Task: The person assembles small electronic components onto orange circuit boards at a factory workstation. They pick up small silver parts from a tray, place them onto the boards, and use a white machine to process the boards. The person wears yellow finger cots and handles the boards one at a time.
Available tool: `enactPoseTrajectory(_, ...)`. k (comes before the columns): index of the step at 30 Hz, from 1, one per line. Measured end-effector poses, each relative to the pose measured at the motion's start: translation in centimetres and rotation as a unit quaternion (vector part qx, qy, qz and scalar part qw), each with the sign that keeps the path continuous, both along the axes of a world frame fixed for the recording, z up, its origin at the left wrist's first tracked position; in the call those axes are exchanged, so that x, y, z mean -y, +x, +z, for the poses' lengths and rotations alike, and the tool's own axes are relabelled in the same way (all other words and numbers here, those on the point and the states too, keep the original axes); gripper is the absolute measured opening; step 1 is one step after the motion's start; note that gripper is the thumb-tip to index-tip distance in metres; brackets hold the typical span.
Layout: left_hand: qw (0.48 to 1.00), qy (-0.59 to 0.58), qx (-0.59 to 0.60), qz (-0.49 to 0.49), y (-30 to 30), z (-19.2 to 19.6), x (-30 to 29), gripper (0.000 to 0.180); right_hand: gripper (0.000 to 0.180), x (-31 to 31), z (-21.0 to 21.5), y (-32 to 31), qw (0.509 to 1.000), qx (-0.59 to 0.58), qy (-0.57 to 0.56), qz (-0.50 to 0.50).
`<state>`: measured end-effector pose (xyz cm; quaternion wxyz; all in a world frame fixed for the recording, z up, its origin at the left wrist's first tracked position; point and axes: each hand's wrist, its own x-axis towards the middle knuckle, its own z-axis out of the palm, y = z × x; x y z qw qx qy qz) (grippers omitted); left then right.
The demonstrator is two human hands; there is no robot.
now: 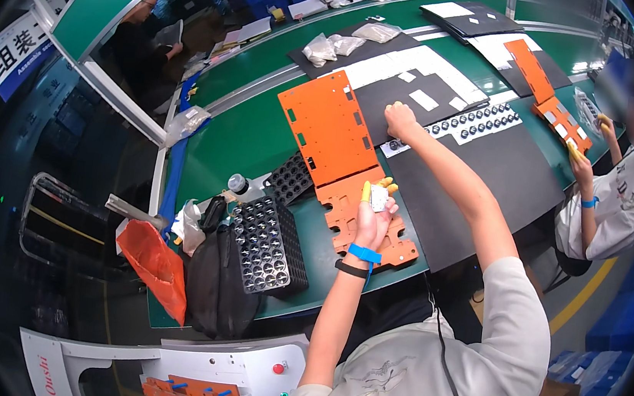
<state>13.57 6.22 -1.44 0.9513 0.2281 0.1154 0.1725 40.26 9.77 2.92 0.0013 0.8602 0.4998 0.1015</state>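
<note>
Grasping a small white piece [378, 198] in the left grip [373, 219], with palm turned up, fingers curled round it and yellow covers [366, 192] on some fingertips. Seen over a notched orange plate [347, 187], with touch or gap between piece and plate impossible to tell. Banded in blue [364, 254] and then black [352, 269] at six o'clock from the piece, round the left wrist.

Reaching out at twelve o'clock with the right grip [400, 122], near one end of white strips [463, 141] set with rows of black round parts [486, 128]; folded in at the fingers, but cannot tell whether around anything.

Bordered at eleven o'clock by a taller orange panel [328, 126] with slots along its sides. Flanked at three o'clock by a broad black sheet [431, 218], and at one o'clock by a stack of black and white sheets [440, 89]. Followed at eleven o'clock, farther off, by clear bags [333, 47].

Flanked at eight o'clock by a deep black tray [262, 242] of round cells, then a black bag [219, 288] and an orange bag [151, 266]. Joined at nine o'clock by a capped bottle [239, 184]. Spread mostly across a green bench [254, 130]. Shared, near three o'clock, with a co-worker [626, 199] handling another orange plate [560, 123].
</note>
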Motion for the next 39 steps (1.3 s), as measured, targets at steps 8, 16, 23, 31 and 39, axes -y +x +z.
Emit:
enactPoseTrajectory(8,1.0,0.003,0.007,-0.011,0.5,0.3,0.1,0.049,0.027,2.2,-0.7,2.6,0.988,-0.04,0.148,0.018)
enactPoseTrajectory(16,0.997,-0.06,-0.017,0.034,-0.3,0.8,0.2,0.063,0.046,9.5,7.6,-12.5,0.88,-0.141,0.337,0.305)
enactPoseTrajectory(23,1.0,-0.006,0.009,0.028,-0.5,0.7,0.4,0.071,0.037,14.4,3.1,-18.0,0.913,-0.21,0.157,0.314)
enactPoseTrajectory(31,0.997,-0.072,0.023,-0.011,-0.7,0.6,-0.5,0.048,0.041,11.9,5.9,-9.3,0.903,-0.223,0.342,0.135)
enactPoseTrajectory(39,0.995,-0.098,0.008,-0.01,-1.2,2.3,0.3,0.062,0.049,6.7,-1.4,8.3,0.943,-0.131,0.266,-0.151)
